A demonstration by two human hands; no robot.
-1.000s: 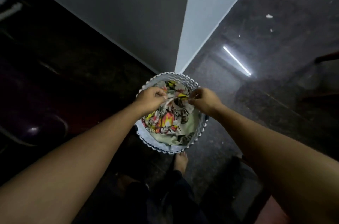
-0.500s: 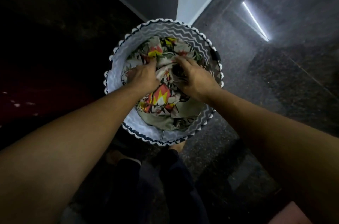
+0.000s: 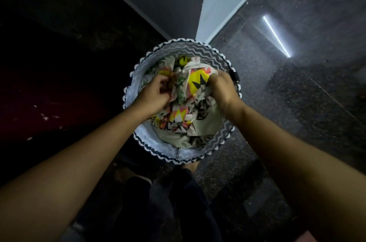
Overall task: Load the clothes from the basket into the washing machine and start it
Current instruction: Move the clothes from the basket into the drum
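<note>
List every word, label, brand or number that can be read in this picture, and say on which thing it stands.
No text can be read anywhere.
The printed cloth shows only coloured shapes, no letters.
The basket shows only a zigzag pattern; the black tab on its rim is too dark to tell.

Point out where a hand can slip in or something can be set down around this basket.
Free: the speckled floor right of the basket, out to the light streak. Inside, a bare strip of lining along the near-left wall. Crowded: the middle, where left hand and right hand grip the patterned cloth. The dark left side is too dim to judge.
</note>
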